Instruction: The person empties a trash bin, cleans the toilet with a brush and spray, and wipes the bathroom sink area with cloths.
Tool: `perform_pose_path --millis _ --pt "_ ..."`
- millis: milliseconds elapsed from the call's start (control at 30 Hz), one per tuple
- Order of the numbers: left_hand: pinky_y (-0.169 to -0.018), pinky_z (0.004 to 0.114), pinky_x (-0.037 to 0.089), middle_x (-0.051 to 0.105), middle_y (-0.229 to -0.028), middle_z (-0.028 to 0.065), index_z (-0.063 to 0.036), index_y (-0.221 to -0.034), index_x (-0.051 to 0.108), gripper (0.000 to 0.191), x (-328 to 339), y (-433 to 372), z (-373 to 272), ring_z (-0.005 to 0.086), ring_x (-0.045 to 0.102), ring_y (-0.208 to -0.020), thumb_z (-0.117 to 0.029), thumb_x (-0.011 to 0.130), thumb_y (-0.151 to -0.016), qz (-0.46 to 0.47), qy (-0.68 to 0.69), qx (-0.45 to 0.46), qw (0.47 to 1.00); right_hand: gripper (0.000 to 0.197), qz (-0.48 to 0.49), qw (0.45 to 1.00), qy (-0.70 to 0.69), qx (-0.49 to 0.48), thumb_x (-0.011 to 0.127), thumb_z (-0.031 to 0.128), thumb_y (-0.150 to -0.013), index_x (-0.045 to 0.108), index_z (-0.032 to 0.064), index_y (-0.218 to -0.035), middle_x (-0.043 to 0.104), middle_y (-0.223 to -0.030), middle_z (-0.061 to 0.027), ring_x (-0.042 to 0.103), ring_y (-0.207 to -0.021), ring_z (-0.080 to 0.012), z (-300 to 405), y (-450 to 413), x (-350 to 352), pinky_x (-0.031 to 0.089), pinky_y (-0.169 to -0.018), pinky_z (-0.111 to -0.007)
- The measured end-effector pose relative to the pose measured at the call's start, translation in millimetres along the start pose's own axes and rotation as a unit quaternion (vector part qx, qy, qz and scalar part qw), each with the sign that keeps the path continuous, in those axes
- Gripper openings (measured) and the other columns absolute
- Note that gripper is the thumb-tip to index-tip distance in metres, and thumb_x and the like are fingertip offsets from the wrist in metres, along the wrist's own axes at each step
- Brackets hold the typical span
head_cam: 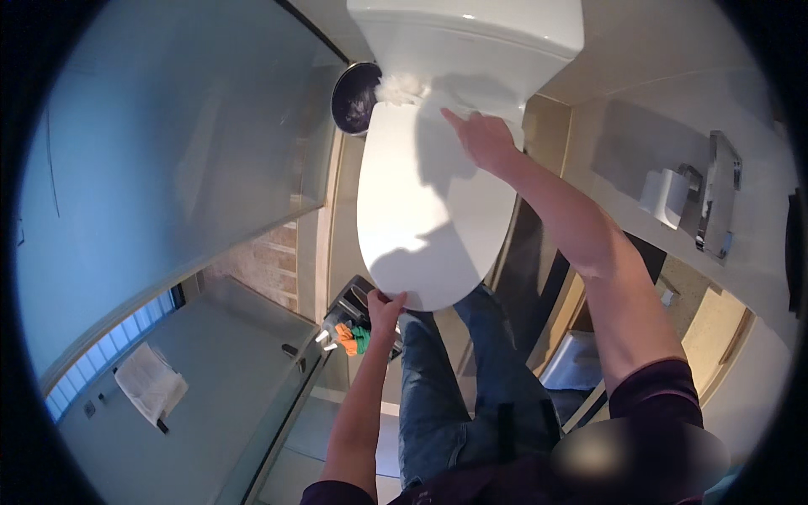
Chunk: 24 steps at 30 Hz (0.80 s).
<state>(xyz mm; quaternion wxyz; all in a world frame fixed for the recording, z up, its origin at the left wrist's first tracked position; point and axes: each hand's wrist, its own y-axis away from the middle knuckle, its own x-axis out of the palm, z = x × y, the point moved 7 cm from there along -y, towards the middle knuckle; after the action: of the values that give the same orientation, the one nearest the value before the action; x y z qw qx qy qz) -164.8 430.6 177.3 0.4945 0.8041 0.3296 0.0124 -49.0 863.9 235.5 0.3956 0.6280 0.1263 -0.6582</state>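
Note:
In front of me is a white toilet with its lid (404,189) down, under the cistern (467,38). My left hand (384,310) grips the front left edge of the lid, thumb on top. Over the rear right of the lid is my right hand (485,140), index finger stretched out and the other fingers curled. Whether it touches the lid or holds something small cannot be told. A white fluffy bundle (402,89) lies at the lid's rear left corner, by the hinge; its material is unclear. My right hand's shadow falls across the lid.
A dark round bin (356,98) stands left of the toilet. Near my left hand is a dark caddy (353,293) with orange and green cloths (352,339). A glass shower panel (221,126) borders the left. Toilet paper (666,197) and a chrome rail (718,192) are on the right wall.

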Motion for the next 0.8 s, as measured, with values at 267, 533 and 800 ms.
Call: perform_pose_path --millis 267,533,800 --pt "-0.078 0.034 0.055 0.063 -0.106 0.0115 -0.0002 -0.113 0.054 0.034 9.5 104.7 -154.4 0.0205 0.065 -0.093 -0.013 0.071 -0.087 0.138 0.14 0.067 0.978 0.083 0.115 0.98 0.015 0.164 0.06 0.004 -0.083 0.03 0.03 -0.156 0.069 -0.101 -0.0162 0.069 -0.093 -0.0326 -139.5 151.2 -0.8 0.057 -0.082 -0.042" --pt "-0.073 0.03 0.049 0.064 -0.098 0.0064 -0.0022 -0.111 0.057 0.039 55.3 137.4 -337.0 0.012 0.058 -0.081 -0.029 0.075 -0.089 0.145 0.184 0.243 0.941 0.081 -0.022 0.939 -0.154 0.307 0.06 0.002 -0.081 0.038 0.0306 -0.153 0.07 -0.093 -0.0178 0.07 -0.085 -0.0329 -147.2 279.6 41.1 0.056 -0.076 -0.043" --pt "-0.071 0.032 0.056 0.064 -0.096 0.0097 -0.0002 -0.124 0.054 0.055 129.0 98.7 -478.6 0.0173 0.063 -0.078 -0.046 0.064 -0.095 0.253 0.15 0.323 0.899 0.058 -0.047 0.578 -0.742 0.335 0.051 0.007 -0.099 0.04 0.0229 -0.154 0.043 -0.064 0.0056 0.036 -0.047 -0.0049 33.5 358.5 65.9 0.032 -0.04 -0.023"
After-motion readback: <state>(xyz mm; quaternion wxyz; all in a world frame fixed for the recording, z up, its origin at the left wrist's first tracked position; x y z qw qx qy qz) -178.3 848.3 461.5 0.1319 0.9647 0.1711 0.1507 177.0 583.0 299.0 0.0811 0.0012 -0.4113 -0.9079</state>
